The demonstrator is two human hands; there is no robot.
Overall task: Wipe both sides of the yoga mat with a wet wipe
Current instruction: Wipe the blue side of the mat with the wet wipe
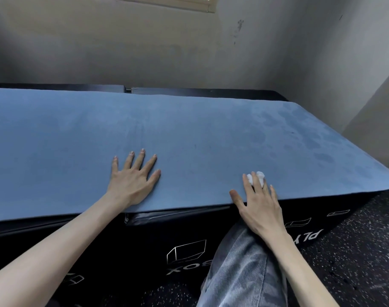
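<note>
**Here, the mat runs left to right across both hands**

Plainly, the blue mat [189,134] lies flat on top of black boxes [184,244], its long axis running from the left edge of the view to its right end near the wall corner. Its near edge crosses just in front of the person, so both hands reach it from the long side.

The wipe [256,177] is a small white wad on the mat close to that near edge, pressed under the straight fingers of the right hand [258,209], with bits of white showing between them; the thumb lies at the mat's edge. The left hand [131,180] rests flat on the mat, fingers spread and holding nothing, well to the left of the wipe.

Darker patches mark the mat to the right of the wipe, likely damp; the left stretch looks even and dry. By that reading the unwiped part lies leftward, and the left hand sits in the path of a sweep that way.

Around it: a jeans-clad knee [244,269] against the boxes below the right hand, speckled floor [355,262] to the right, a grey wall [144,52] behind. Nothing else lies on the mat.
</note>
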